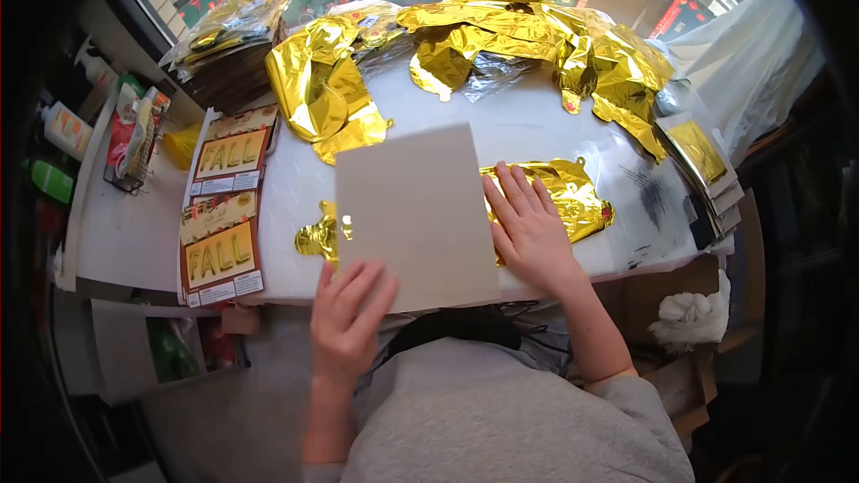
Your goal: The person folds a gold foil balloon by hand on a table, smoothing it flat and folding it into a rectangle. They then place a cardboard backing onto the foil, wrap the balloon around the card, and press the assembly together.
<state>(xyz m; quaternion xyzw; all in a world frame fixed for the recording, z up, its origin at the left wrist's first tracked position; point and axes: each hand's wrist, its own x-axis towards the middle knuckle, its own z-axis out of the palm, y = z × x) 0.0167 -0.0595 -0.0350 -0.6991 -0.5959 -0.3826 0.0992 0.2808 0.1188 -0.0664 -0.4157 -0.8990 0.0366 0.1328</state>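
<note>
The person's left hand [344, 317] is at the near left corner of a grey card [416, 215]. Its fingers [362, 282] lie close together and only slightly bent on top of the sheet. The thumb is hidden, so I can't tell whether the corner is pinched or just pressed.

The card lies flat near the front edge of the white counter [537, 125], covering most of a flattened gold foil balloon [577, 197], which sticks out on both sides.

The right hand [530, 224] rests palm down on the balloon, just beside the card's right edge. Its fingers [519, 188] are spread wide and straight, gripping nothing.

To the left lie two printed packs marked FALL [222, 241]. More crumpled gold foil [519, 36] is heaped along the far side of the counter.
</note>
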